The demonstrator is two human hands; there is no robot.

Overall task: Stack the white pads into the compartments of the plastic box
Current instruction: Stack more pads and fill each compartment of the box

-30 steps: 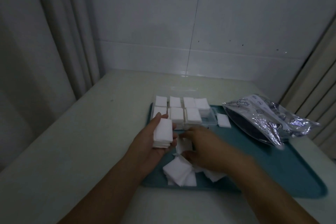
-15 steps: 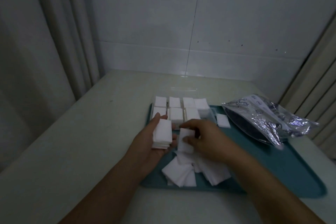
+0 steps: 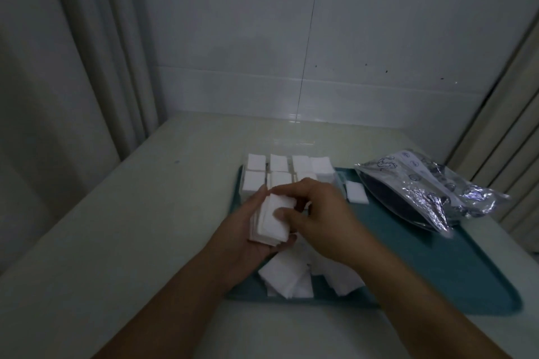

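both hands (image 3: 294,221) grip one stack of white pads (image 3: 269,220); foil bag (image 3: 431,186) print unreadable.

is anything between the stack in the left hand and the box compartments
Only the right hand, whose fingers pinch the stack of pads held by the left hand. The plastic box lies just beyond.

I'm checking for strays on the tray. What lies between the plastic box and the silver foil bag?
In the head view, a single white pad lies flat on the teal tray, between the plastic box and the foil bag.
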